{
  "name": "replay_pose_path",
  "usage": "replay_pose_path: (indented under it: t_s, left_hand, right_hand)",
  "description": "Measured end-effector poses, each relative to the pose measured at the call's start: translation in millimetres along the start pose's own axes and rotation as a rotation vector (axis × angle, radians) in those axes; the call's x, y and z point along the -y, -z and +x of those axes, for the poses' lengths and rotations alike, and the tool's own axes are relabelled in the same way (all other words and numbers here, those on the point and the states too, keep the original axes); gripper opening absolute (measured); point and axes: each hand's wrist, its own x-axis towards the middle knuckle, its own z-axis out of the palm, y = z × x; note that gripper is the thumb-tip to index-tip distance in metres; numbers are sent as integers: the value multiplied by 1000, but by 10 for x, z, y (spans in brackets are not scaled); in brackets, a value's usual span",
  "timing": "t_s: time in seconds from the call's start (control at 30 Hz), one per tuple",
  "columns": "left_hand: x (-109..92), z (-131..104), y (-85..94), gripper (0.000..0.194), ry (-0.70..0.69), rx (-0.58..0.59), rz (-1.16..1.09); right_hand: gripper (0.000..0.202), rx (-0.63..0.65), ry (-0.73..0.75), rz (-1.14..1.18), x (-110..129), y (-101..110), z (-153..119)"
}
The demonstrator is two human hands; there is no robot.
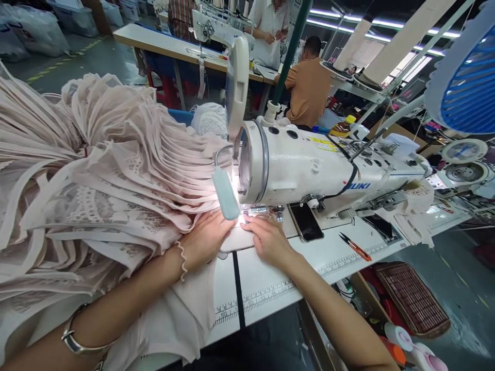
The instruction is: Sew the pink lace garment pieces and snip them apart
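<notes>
A white sewing machine [294, 165] with a lit needle area stands on the table [270, 278]. My left hand [207, 234] lies on pale pink fabric [162, 180] just left of the needle area, its fingers together and pressed on the cloth. Close to it on the right, my right hand [266, 237] has its fingertips at the needle area, fingers bent together; what lies under them is too small to make out. A large heap of the pink lace-trimmed fabric fills the left side, and some hangs over the front edge below my left forearm.
Right of my right hand lie a black phone [306, 221] and orange-handled snips [356, 246]. A blue fan [464, 72] hangs at the upper right. Two people [309, 85] [268, 31] are at tables behind. A brown woven stool [413, 299] stands low right.
</notes>
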Motion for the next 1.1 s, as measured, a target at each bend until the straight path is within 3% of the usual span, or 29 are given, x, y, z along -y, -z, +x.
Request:
replay_pose_path:
  t_s: [0.17,0.53,0.73,1.0,1.1]
  left_hand:
    - [1,43,14,25,53,2,36]
    - [-25,93,37,25,162,43,170]
    - [-102,124,105,20,271,70,211]
    - [-117,38,1,22,40,-32,503]
    - [-164,48,-3,27,-45,-9,552]
  right_hand:
    - [44,78,-14,-19,-8,14,56]
    - [56,123,31,-212,-72,-76,42]
    - [58,363,-150,-221,31,38,105]
    - [46,384,-342,-328,40,31,238]
    - [42,438,-399,-344,16,23,315]
